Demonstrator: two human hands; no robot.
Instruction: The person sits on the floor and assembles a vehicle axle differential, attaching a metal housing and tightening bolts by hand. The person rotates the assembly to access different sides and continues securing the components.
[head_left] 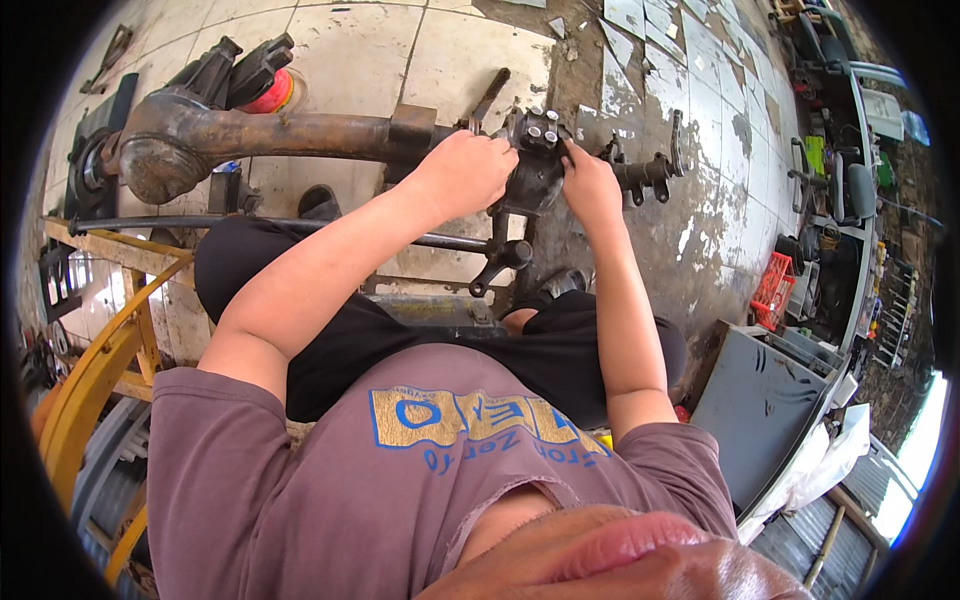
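Note:
A rusty vehicle axle [310,135] lies across the floor before me, its bulging differential housing at the left. At its right end is a dark, greasy steering knuckle [537,180], with several silver bolt heads [541,130] on top. My left hand [470,172] is closed at the left side of the knuckle; what its fingers hold is hidden. My right hand [588,182] presses its curled fingers against the knuckle's right side, beside the bolts. A spindle [648,175] sticks out to the right. A steering rod [400,237] runs beneath my left forearm to a jointed arm.
Broken tiles [640,50] cover the floor at the far right. A yellow metal frame [100,385] stands at the left. To the right are a grey metal cabinet [745,400], a red crate [773,290] and cluttered shelves. A red-and-yellow round object [270,92] lies behind the axle.

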